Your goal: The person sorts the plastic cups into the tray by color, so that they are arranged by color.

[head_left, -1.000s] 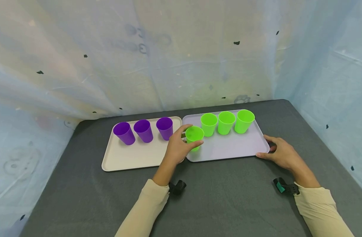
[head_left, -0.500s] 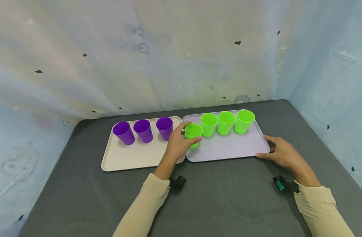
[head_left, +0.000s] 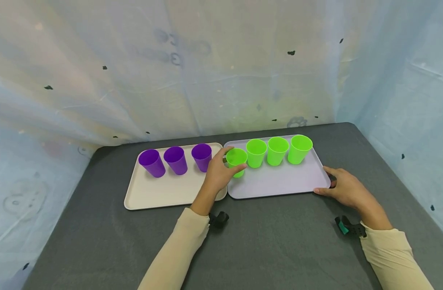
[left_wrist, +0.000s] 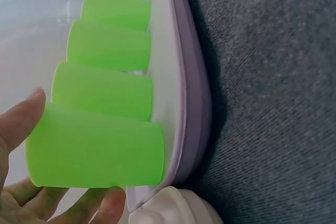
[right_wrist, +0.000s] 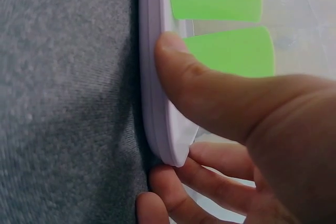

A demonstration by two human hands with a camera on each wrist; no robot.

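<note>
My left hand (head_left: pixel 217 173) grips a bright green cup (head_left: pixel 237 156) between thumb and fingers, over the left end of the lavender tray (head_left: pixel 279 181). In the left wrist view, the held cup (left_wrist: pixel 97 148) stands upright with its base close to the tray's surface. Three more green cups (head_left: pixel 277 151) stand in a row along the tray's back, just right of the held one. At the tray's near right corner, my right hand (head_left: pixel 346 187) holds the edge. The right wrist view has the thumb (right_wrist: pixel 181 72) on the tray's rim, with fingers around the corner.
A cream tray (head_left: pixel 160 197) sits at the left, its end against the lavender one. Three purple cups (head_left: pixel 175 160) stand along its back. Both trays lie on a dark grey table (head_left: pixel 272 241), with pale sheeting (head_left: pixel 221 72) behind and at the sides.
My left hand has carried the green cup a little farther back over the lavender tray, toward the row of green cups. The right hand stays at the tray's corner.
</note>
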